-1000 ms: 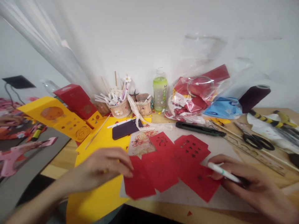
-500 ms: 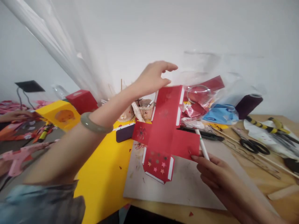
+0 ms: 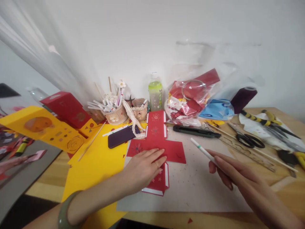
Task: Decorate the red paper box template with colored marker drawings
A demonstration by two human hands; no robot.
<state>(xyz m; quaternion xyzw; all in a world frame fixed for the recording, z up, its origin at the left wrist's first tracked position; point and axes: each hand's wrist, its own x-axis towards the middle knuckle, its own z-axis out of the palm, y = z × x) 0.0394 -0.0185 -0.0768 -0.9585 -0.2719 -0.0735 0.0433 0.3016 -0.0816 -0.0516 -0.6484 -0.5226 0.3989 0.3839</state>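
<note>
A red cross-shaped paper box template (image 3: 171,149) with white-edged tabs and cut-out flowers and stars lies on a grey board (image 3: 190,194). My left hand (image 3: 145,170) rests flat on its middle, fingers stretched out, covering part of the lower panel. To the right of the template, above the board, my right hand (image 3: 228,171) holds a slim white pen (image 3: 202,149) with a green band. The pen points up and left and does not touch the paper.
Yellow card (image 3: 95,178) and a dark phone (image 3: 121,136) lie left. Behind stand pen baskets (image 3: 116,114), a bottle (image 3: 155,92) and a plastic bag of scraps (image 3: 188,105). A cutter (image 3: 196,131), scissors (image 3: 249,140) and a ruler (image 3: 247,154) lie right. Another person's hand (image 3: 14,167) shows far left.
The red template came down from a raised, tilted position to lie on the board. My left hand dropped onto it. My right hand let go of its side flap, keeping the pen.
</note>
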